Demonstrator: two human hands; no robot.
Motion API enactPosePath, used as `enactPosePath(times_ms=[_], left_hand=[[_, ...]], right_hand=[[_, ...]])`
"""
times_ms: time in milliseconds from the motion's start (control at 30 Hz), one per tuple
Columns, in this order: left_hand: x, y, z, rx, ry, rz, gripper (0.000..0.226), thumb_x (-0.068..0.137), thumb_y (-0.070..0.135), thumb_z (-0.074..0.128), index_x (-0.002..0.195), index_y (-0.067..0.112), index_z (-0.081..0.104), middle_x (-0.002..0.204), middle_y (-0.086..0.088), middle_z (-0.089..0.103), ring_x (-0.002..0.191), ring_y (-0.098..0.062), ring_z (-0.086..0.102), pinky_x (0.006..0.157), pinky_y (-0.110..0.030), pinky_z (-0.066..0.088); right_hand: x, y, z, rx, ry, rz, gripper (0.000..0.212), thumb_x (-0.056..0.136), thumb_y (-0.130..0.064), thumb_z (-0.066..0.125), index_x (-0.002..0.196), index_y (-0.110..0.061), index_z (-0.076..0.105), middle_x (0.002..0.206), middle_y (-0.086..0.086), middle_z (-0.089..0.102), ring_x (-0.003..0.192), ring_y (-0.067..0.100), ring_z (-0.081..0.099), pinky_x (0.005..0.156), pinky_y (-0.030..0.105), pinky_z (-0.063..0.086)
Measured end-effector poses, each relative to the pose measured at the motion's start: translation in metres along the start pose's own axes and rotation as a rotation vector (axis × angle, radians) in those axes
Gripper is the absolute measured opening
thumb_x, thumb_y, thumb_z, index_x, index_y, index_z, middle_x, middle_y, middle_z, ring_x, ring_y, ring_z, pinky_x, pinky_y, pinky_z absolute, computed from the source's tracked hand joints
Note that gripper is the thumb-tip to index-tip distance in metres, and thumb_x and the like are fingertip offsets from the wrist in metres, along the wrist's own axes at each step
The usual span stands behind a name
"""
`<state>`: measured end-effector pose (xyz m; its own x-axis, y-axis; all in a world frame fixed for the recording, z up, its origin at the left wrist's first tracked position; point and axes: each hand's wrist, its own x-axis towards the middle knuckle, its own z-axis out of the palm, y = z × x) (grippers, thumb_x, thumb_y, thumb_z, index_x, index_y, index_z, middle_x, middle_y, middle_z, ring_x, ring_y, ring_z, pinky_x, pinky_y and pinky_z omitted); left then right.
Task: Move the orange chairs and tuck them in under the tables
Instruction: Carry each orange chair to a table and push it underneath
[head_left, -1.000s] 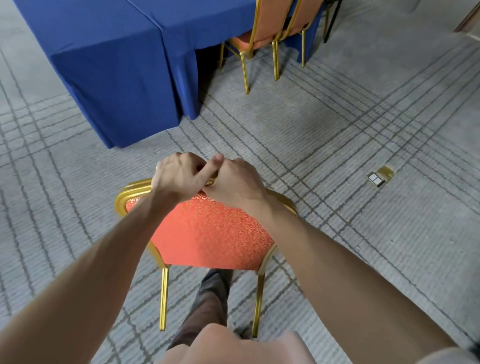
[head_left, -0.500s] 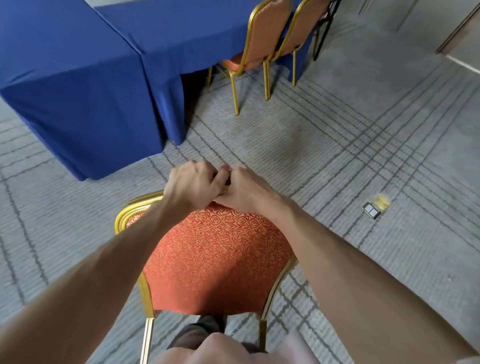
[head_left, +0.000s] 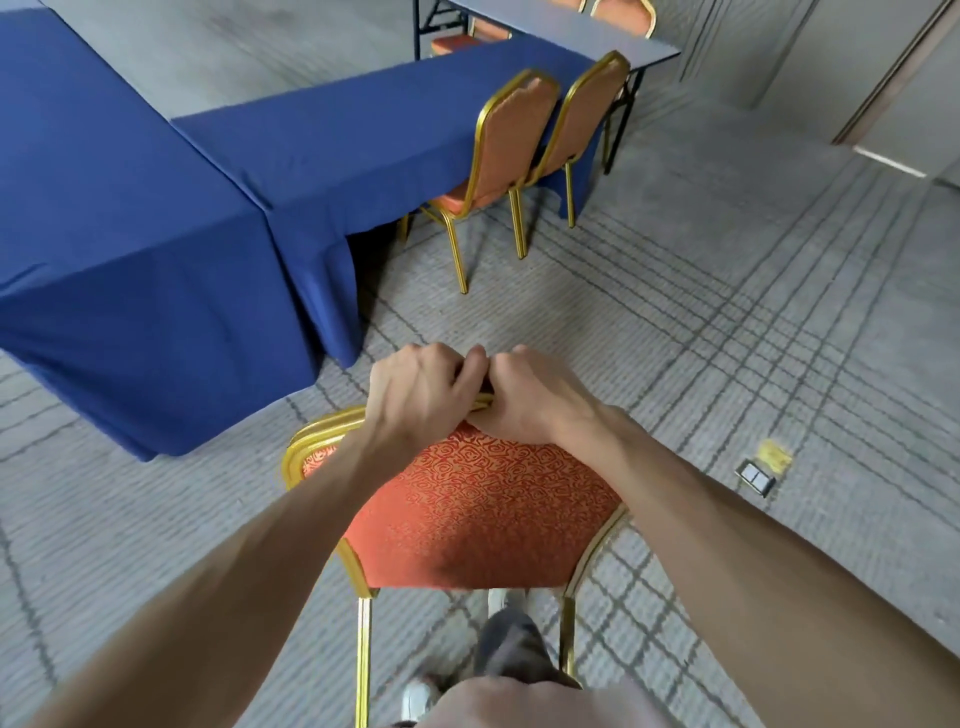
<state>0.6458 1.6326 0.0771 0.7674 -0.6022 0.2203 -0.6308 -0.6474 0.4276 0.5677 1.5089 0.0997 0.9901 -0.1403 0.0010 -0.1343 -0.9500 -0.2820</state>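
Left hand (head_left: 415, 395), right hand (head_left: 540, 400) side by side, both gripping top rail of orange chair (head_left: 478, 509), well short of blue table (head_left: 332, 150). Risks we judge: legs snagging draped cloth, knocking tucked chairs (head_left: 514, 135), twisting under narrow central grip.

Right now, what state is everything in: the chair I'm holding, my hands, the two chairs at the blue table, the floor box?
Held chair, out on the carpet, not tucked in.
Left hand, grips the held chair's top rail.
Right hand, grips the same rail, beside the left.
Two chairs at the blue table, side by side, drawn up to its edge.
Floor box, lid appears open.
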Motion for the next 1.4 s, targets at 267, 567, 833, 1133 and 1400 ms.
enactPosePath(times_ms=[267,567,833,1133,1400], left_hand=[[0.073,0.007,0.077,0.049,-0.076,-0.111,0.062,0.099,0.053,0.037,0.061,0.010,0.061,0.047,0.003,0.043,0.047,-0.014,0.035,0.047,-0.029,0.021],[0.194,0.032,0.141,0.011,-0.117,0.051,0.054,0.095,0.055,0.035,0.058,0.018,0.047,0.046,0.003,0.044,0.041,-0.013,0.043,0.040,-0.029,0.029],[0.301,0.014,0.142,0.048,-0.074,-0.036,0.059,0.092,0.065,0.025,0.064,0.021,0.054,0.058,0.001,0.058,0.059,-0.019,0.057,0.053,-0.033,0.036],[0.428,-0.002,0.149,0.006,-0.159,-0.079,0.061,0.099,0.060,0.034,0.054,0.020,0.043,0.059,0.001,0.055,0.065,-0.020,0.051,0.060,-0.034,0.034],[0.580,-0.045,0.192,0.183,-0.126,-0.011,0.080,0.078,0.065,0.000,0.092,0.018,0.063,0.088,-0.008,0.068,0.090,-0.030,0.064,0.053,-0.036,0.025]], right_hand=[[0.063,0.095,0.035,-0.042,-0.064,0.008,0.033,0.082,-0.044,0.059,0.089,-0.013,0.066,0.087,0.010,0.072,0.085,0.032,0.067,0.074,0.035,0.054],[0.147,0.221,0.027,0.083,0.055,0.045,0.023,0.082,-0.045,0.061,0.080,-0.022,0.066,0.077,0.002,0.073,0.073,0.027,0.069,0.060,0.031,0.049],[0.244,0.252,0.003,0.055,0.164,-0.019,0.027,0.080,-0.042,0.068,0.075,-0.015,0.068,0.064,0.009,0.069,0.064,0.034,0.069,0.055,0.034,0.049],[0.354,0.295,-0.021,0.090,0.165,-0.043,0.041,0.088,-0.049,0.059,0.073,-0.013,0.068,0.071,0.012,0.071,0.073,0.037,0.069,0.057,0.035,0.045],[0.498,0.344,-0.041,0.141,0.033,0.055,0.040,0.085,-0.051,0.062,0.086,-0.012,0.070,0.089,0.015,0.072,0.092,0.038,0.066,0.063,0.033,0.037]])
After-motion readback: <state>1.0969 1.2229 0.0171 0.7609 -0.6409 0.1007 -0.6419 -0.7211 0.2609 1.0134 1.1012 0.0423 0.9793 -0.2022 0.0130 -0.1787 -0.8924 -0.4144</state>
